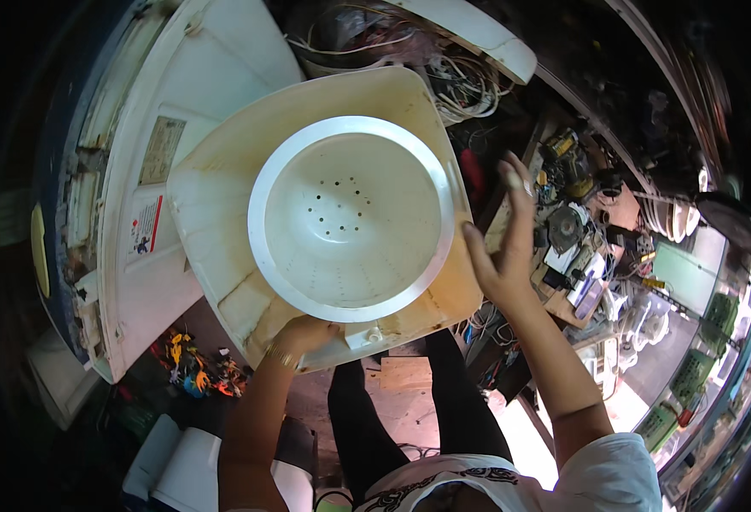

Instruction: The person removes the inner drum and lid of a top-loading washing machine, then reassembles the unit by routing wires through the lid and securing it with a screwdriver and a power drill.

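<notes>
A round white basket (350,264) with small holes in its bottom sits in a yellowed plastic housing (298,108) with stained, rounded corners. My left hand (305,335) is at the housing's lower side, just under the basket's rim; its fingers curl in there, and what they grip is hidden. My right hand (505,235) is raised at the housing's right edge, thumb and fingers spread, with the thumb close to that edge.
A large white appliance (192,68) stands at left. Coiled cables (469,90) lie behind the housing. A cluttered bench (572,311) with tools runs along the right. Colourful small items (187,363), a white padded thing (179,469) and a wooden board (405,373) are below.
</notes>
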The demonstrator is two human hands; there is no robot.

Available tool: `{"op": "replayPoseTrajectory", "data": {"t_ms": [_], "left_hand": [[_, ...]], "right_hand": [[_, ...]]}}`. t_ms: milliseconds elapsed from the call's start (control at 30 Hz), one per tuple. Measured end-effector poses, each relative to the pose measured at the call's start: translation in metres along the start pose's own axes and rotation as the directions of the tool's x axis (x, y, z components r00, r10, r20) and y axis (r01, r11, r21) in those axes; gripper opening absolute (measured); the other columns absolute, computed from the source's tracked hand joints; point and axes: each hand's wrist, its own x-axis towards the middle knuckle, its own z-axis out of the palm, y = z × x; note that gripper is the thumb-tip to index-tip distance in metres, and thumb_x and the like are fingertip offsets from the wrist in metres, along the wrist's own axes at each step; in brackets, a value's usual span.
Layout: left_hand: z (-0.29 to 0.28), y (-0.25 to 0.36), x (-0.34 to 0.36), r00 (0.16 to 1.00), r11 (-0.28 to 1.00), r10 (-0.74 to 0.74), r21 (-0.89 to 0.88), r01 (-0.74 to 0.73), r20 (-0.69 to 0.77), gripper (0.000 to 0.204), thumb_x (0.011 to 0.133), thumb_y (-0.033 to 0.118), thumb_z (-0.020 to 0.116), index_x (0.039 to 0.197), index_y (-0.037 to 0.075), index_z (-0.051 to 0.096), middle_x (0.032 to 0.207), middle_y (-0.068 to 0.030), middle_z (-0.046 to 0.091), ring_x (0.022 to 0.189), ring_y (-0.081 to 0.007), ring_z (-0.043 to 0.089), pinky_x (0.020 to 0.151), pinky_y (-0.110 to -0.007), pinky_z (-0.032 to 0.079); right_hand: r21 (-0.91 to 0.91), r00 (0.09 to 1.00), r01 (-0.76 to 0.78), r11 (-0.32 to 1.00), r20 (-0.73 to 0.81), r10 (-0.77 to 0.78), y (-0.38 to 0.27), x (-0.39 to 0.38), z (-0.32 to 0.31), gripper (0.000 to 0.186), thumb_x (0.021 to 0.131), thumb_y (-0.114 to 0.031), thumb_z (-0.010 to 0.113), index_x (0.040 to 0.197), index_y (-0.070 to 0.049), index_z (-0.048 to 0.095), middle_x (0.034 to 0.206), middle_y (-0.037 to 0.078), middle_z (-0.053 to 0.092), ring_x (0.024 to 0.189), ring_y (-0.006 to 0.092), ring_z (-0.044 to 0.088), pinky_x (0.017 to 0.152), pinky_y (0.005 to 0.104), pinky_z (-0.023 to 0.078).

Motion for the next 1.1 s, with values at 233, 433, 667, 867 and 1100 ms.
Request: {"op": "replayPoseTrajectory", "data": {"t_ms": [233, 433, 667, 867, 1100], "left_hand": [[-0.052, -0.002, -0.159, 0.201, 0.987, -0.138, -0.152, -0.057, -0.970, 0.055, 0.087, 0.010, 0.061, 0.139, 0.003, 0.042, 0.125, -0.0181, 0.055, 0.118, -0.0261, 0.053, 0.098, -0.036, 0.042], [0.003, -0.067, -0.100, 0.553, 0.378, -0.521, -0.757, -0.534, -0.650, 0.080, 0.088, 0.010, 0.058, 0.155, 0.007, 0.014, 0.148, -0.0175, 0.038, 0.134, -0.0294, 0.039, 0.112, -0.041, 0.030], [0.057, 0.002, -0.100, 0.512, 0.474, -0.558, -0.757, -0.450, -0.653, 0.078, 0.082, 0.001, 0.049, 0.153, 0.004, 0.018, 0.147, -0.0175, 0.038, 0.133, -0.0312, 0.040, 0.110, -0.043, 0.033], [0.131, 0.034, -0.087, 0.436, 0.434, -0.473, -0.633, -0.641, -0.766, 0.090, 0.074, 0.016, 0.055, 0.154, 0.006, 0.015, 0.149, -0.0201, 0.032, 0.135, -0.0359, 0.038, 0.111, -0.047, 0.032], [0.168, -0.017, -0.065, 0.119, 0.456, -0.507, -0.383, -0.803, -0.854, 0.064, 0.094, 0.047, 0.046, 0.143, 0.005, 0.040, 0.136, -0.0130, 0.051, 0.125, -0.0258, 0.050, 0.103, -0.045, 0.041]], "right_hand": [[0.773, 0.558, -0.498, 0.392, -0.061, 0.828, 0.026, -0.167, 0.031, 0.091, 0.092, -0.057, 0.049, 0.156, -0.010, 0.003, 0.156, 0.020, 0.025, 0.144, 0.0371, 0.025, 0.117, 0.0487, 0.019], [0.889, 0.691, -0.127, 0.440, -0.239, 0.682, 0.025, -0.153, 0.100, 0.102, 0.087, -0.065, 0.051, 0.155, -0.011, -0.004, 0.146, 0.034, 0.032, 0.134, 0.0390, 0.039, 0.112, 0.0459, 0.031], [0.954, 0.778, 0.115, 0.276, -0.259, 0.573, 0.068, -0.112, 0.099, 0.097, 0.090, -0.067, 0.045, 0.155, -0.016, -0.006, 0.131, 0.034, 0.049, 0.119, 0.0400, 0.054, 0.102, 0.0470, 0.044], [0.878, 0.864, 0.162, 0.450, -0.347, 0.365, 0.129, -0.027, 0.112, 0.073, 0.102, -0.049, 0.035, 0.152, 0.003, 0.020, 0.158, 0.021, 0.021, 0.146, 0.0310, 0.021, 0.119, 0.0346, 0.013], [0.731, 0.821, 0.339, 0.592, -0.538, 0.194, 0.151, 0.008, 0.125, 0.071, 0.102, -0.044, 0.036, 0.145, 0.012, 0.027, 0.151, 0.029, 0.031, 0.144, 0.0349, 0.026, 0.117, 0.0343, 0.019]]}}
